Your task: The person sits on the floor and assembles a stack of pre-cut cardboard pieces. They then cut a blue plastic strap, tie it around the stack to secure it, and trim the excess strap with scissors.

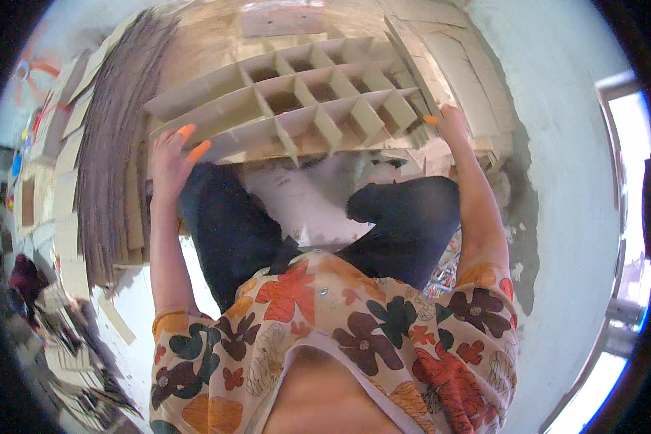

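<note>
A cardboard divider grid [317, 124] of long strips slotted with short cross pieces stands on a wooden work surface in front of me. Its cells are formed toward the right, while the long strips run bare toward the left. My left hand [169, 160], with orange covers on its thumb and a finger, pinches the left end of the near strips. At the right end is my right hand [453, 129], its thumb in an orange cover and held apart from the fingers. That thumb lies close beside the grid's edge; whether it touches is unclear.
Tall stacks of cardboard strips [112, 137] line the left side. More flat cardboard pieces [463, 79] lie along the right, beside a pale wall [564, 145]. A flat brown piece [282, 23] rests at the back. At far left, a person in dark red [25, 282] is near more cardboard.
</note>
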Tool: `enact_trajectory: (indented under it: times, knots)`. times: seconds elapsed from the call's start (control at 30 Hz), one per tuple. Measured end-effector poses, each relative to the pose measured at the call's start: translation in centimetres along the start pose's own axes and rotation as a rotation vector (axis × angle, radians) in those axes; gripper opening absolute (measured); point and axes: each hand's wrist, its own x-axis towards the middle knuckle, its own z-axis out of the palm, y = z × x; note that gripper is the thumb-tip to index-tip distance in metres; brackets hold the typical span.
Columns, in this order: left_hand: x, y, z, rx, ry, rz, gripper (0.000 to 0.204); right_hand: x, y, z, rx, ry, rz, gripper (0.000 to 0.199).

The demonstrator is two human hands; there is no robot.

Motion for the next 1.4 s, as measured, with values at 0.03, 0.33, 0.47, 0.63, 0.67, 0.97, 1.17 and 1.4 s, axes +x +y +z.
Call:
enact_trajectory:
  times: [0.03, 0.33, 0.47, 0.63, 0.67, 0.97, 1.17, 1.4]
  knots:
    - [-0.1, -0.1, -0.1, 0.006, -0.006, -0.013, 0.041, -0.4, 0.0, 0.0, 0.044, 0.045, -0.048, 0.035]
    - [-0.4, -1.1, 0.1, -0.069, -0.059, -0.028, 0.041, -6.0, -11.8, -8.0, 0.238, 0.432, -0.336, 0.071]
    - [-0.8, -2.2, 2.6, -0.176, -0.147, -0.08, 0.028, -10.0, -21.5, -9.6, 0.494, 0.16, -0.621, 0.074]
    - [-0.3, -1.1, 3.5, -0.189, -0.132, -0.063, 0.016, -10.8, -27.6, -6.5, 0.722, 0.031, -0.772, 0.069]
    - [-0.5, -1.6, 3.9, -0.194, -0.113, -0.058, 0.015, -10.9, -28.6, -6.0, 0.704, 0.007, -0.77, 0.065]
    - [-0.2, -1.3, 4.1, -0.24, -0.092, -0.046, 0.016, -10.1, -31.9, -3.5, 0.615, 0.025, -0.768, 0.054]
    - [-0.2, -2.0, 4.8, -0.243, -0.089, -0.03, 0.014, -9.7, -32.7, -2.8, 0.555, -0.035, -0.727, 0.048]
    - [-0.1, -2.0, 4.6, -0.317, -0.059, -0.04, 0.014, -8.5, -34.5, -0.5, 0.431, -0.049, -0.901, 0.037]
